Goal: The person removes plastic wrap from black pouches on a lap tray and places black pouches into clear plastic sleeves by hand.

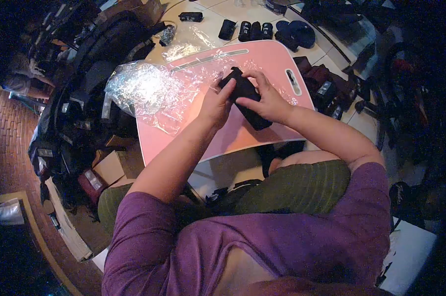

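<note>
A long black bundle, apparently folded fabric (254, 117), lies slanted over the pink tabletop (218, 133). My left hand (217, 104) grips its upper left side, with the thumb on top. From the right, my right hand (269, 101) holds it, thumb laid across the middle and fingers curled at the upper edge. A small black piece sticks up at the far end between the hands. What exactly the bundle is cannot be made out. Crumpled clear plastic bags (146, 91) lie just left of my left hand.
Several black rolled bundles (255, 30) and a dark blue pile (297, 34) sit on the tiles beyond the table. Dark red and black packs (326, 86) crowd the right side. Heaped black labelled items (80, 116) and a cardboard box (109, 167) are on the left.
</note>
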{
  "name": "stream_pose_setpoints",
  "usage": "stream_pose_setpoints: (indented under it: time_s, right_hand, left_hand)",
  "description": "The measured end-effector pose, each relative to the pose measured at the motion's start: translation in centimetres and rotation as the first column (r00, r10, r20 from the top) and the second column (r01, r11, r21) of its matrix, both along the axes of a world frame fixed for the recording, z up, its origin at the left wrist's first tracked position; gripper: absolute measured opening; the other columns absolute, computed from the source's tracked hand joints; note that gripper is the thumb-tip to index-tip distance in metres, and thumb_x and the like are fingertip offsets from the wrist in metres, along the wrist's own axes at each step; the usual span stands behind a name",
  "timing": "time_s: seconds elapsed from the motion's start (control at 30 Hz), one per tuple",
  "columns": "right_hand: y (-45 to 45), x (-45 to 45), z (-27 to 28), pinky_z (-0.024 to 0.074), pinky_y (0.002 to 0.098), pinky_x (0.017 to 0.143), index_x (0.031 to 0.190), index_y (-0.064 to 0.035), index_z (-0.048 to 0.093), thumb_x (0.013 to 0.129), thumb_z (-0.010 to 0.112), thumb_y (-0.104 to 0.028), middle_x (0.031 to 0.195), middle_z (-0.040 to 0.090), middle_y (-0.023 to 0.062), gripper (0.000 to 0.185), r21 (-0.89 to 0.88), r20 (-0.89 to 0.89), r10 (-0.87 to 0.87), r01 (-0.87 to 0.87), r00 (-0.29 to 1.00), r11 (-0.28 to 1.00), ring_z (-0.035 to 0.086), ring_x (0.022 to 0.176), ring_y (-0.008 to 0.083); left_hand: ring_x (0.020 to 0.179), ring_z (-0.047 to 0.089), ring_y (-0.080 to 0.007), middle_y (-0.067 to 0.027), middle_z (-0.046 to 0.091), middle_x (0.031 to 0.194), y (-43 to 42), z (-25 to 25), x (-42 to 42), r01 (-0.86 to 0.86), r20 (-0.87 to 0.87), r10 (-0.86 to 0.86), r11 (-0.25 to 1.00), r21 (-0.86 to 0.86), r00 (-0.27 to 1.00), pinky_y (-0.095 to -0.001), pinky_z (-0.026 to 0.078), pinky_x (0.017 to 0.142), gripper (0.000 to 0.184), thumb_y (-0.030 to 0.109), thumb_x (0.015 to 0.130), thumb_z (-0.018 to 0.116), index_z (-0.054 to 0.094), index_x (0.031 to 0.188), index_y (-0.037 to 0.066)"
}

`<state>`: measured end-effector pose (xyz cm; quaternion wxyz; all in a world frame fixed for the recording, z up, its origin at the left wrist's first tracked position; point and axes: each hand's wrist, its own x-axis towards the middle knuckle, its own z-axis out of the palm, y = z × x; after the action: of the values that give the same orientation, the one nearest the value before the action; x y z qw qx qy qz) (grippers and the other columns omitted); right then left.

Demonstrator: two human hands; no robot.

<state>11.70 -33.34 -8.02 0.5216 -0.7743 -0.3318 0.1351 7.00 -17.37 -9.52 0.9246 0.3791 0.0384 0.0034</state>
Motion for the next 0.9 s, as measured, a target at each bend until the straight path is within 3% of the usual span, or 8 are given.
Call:
stream_pose_setpoints:
  time_s: [0.1,0.17,0.3,0.33,0.4,0.57,0.73,0.9]
  right_hand:
    - [0.2,-0.2,0.6,0.0366,0.0424,0.095,0.122,-0.0114,0.034,0.073,0.068,-0.029,0.119,0.039,0.0198,0.062,-0.022,0.167,-0.019,0.023,0.986,0.999,0.042,0.113,0.0373]
    - [0.2,-0.5,1.5,0.0437,0.0387,0.087,0.123,-0.0114,0.033,0.075,0.067,-0.021,0.118,0.042,0.0171,0.060,-0.083,0.283,-0.051,0.078,0.958,0.993,0.051,0.105,0.0310]
    - [0.2,-0.5,1.7,0.0408,0.0400,0.090,0.124,-0.0104,0.033,0.073,0.068,-0.022,0.118,0.042,0.0185,0.063,-0.095,0.348,-0.018,0.054,0.937,0.994,0.047,0.109,0.0348]
    - [0.2,-0.4,1.7,0.0418,0.0412,0.089,0.125,-0.0113,0.033,0.072,0.068,-0.024,0.118,0.041,0.0185,0.064,-0.102,0.355,-0.007,0.046,0.935,0.994,0.048,0.107,0.0367]
    - [0.2,-0.4,1.5,0.0427,0.0424,0.088,0.125,-0.0123,0.033,0.072,0.068,-0.026,0.119,0.040,0.0184,0.065,-0.107,0.364,0.001,0.040,0.931,0.993,0.049,0.104,0.0387]
    - [0.5,0.1,1.9,0.0425,0.0433,0.089,0.127,-0.0134,0.030,0.072,0.068,-0.027,0.118,0.040,0.0193,0.068,-0.051,0.460,-0.090,0.127,0.883,0.991,0.048,0.106,0.0388]
    - [0.6,0.1,2.5,0.0405,0.0413,0.091,0.129,-0.0133,0.031,0.072,0.069,-0.026,0.118,0.041,0.0188,0.070,-0.071,0.374,-0.038,0.069,0.927,0.995,0.046,0.109,0.0360]
    - [0.7,-0.5,3.2,0.0380,0.0390,0.093,0.129,-0.0134,0.035,0.071,0.069,-0.024,0.120,0.040,0.0175,0.067,-0.083,0.275,0.085,-0.064,0.958,0.994,0.044,0.113,0.0330]
  left_hand:
    - [0.097,0.055,-0.0202,-0.0147,0.052,0.112,0.2,-0.1,0.3,-0.029,-0.003,0.029,0.995,0.094,1.000,-0.0299,0.045,0.085,0.060,0.012,0.081,0.064,0.031,0.128,-0.003]
    - [0.099,0.054,-0.0202,-0.0150,0.051,0.113,0.2,-0.1,0.4,-0.032,-0.028,0.036,0.992,0.126,0.999,-0.0296,0.045,0.085,0.062,0.012,0.080,0.064,0.029,0.130,-0.002]
    - [0.105,0.051,-0.0210,-0.0159,0.046,0.120,-0.5,0.2,0.3,-0.097,-0.010,0.104,0.958,0.270,0.995,-0.0292,0.043,0.088,0.067,0.011,0.081,0.062,0.023,0.134,0.000]
    - [0.105,0.051,-0.0210,-0.0159,0.046,0.120,-0.5,0.4,0.1,-0.097,-0.008,0.103,0.958,0.269,0.995,-0.0292,0.043,0.088,0.067,0.011,0.081,0.062,0.023,0.134,0.000]
    - [0.109,0.049,-0.0226,-0.0134,0.047,0.120,-0.3,0.8,-0.1,-0.015,0.002,0.016,0.999,-0.041,1.000,-0.0326,0.041,0.093,0.055,0.014,0.086,0.055,0.028,0.132,0.003]
    - [0.111,0.048,-0.0230,-0.0129,0.045,0.122,0.8,1.0,0.4,0.037,0.002,-0.038,0.998,0.058,0.999,-0.0341,0.039,0.095,0.054,0.014,0.086,0.055,0.028,0.132,0.002]
    - [0.109,0.049,-0.0232,-0.0124,0.048,0.119,1.9,-0.2,1.0,0.038,-0.007,-0.038,0.987,0.154,0.999,-0.0350,0.039,0.095,0.051,0.013,0.084,0.056,0.034,0.129,0.000]
    - [0.111,0.048,-0.0237,-0.0111,0.048,0.121,2.2,-0.4,0.5,0.180,0.059,-0.183,0.982,0.048,0.981,-0.0360,0.039,0.095,0.048,0.013,0.084,0.057,0.038,0.128,0.005]
